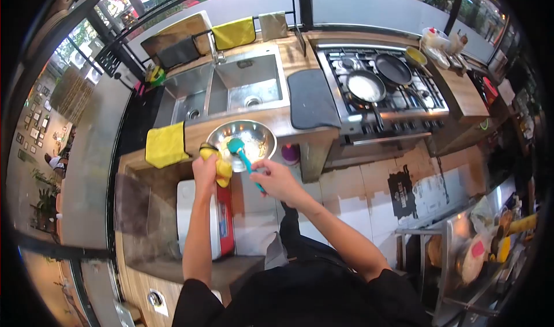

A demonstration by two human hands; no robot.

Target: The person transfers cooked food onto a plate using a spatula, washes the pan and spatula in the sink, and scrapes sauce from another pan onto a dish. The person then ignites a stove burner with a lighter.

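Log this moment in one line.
Left hand: yellow cloth, against metal bowl | Right hand: teal spatula, head in bowl | Stove: pans on top

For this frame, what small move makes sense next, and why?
Probably a short sweep of the teal spatula toward the right-hand side of the metal bowl. The right hand holds the spatula with its head inside the bowl, yellowish residue shows on that side, and the left hand grips a yellow cloth at the rim, apparently bracing it.
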